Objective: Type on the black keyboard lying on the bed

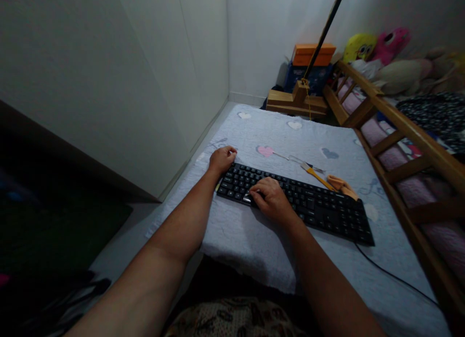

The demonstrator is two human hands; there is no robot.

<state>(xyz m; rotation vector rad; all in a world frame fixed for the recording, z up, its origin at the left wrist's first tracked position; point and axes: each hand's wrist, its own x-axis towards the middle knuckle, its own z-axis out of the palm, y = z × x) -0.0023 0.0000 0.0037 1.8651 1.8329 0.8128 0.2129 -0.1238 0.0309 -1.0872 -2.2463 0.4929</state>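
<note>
A black keyboard [327, 213] lies at a slant on the cloth-covered table [247, 240]. My left hand [222, 160] is at its far left corner, fingers curled; what they hold, if anything, is hidden. Over the left half of the keys, my right hand [269, 196] has its thumb and fingertips pressed together near the space bar, and anything between them is too small to make out. Behind the keyboard lie a brush with a yellow handle [317, 177], an orange-brown cloth [341, 185] and a thin metal tool [298, 159].
A pale cabinet [163, 75] stands along the left. At the right is a wooden bed rail [403, 114] with plush toys behind it. A wooden stand [296, 102] with a dark pole and an orange box [313, 55] are beyond the table. The keyboard's cable [395, 278] runs right.
</note>
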